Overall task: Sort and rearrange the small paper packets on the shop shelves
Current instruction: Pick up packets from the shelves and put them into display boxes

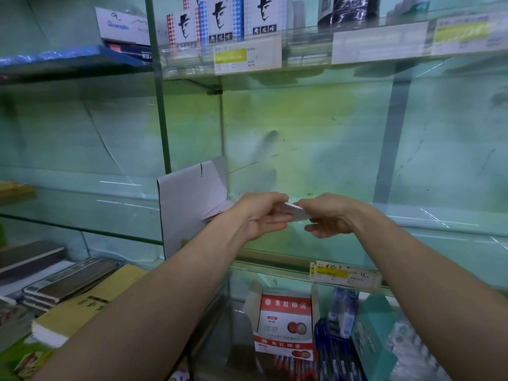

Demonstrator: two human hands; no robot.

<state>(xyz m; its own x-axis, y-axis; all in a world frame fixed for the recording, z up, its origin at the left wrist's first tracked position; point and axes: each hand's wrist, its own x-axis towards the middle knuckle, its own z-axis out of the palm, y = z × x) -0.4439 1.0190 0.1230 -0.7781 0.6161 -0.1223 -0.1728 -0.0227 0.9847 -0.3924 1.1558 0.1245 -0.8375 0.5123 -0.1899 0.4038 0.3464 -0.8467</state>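
Both my hands meet above the middle glass shelf [412, 221]. My left hand [261, 215] and my right hand [327, 215] each grip one end of a small stack of white paper packets [295, 211] held between them. The fingers hide most of the stack. An open white cardboard box [189, 199] with its flap raised stands at the left end of this shelf, just behind my left wrist. More white packets with a black face print [220, 20] stand in a row on the upper glass shelf.
Price labels [247, 55] hang on the upper shelf edge, another label [343, 273] on the middle one. Below are a red ink-pad box [286, 312], pens [332, 350] and a teal box [371, 331]. Notebooks [68, 279] and a yellow pad [90, 301] lie lower left.
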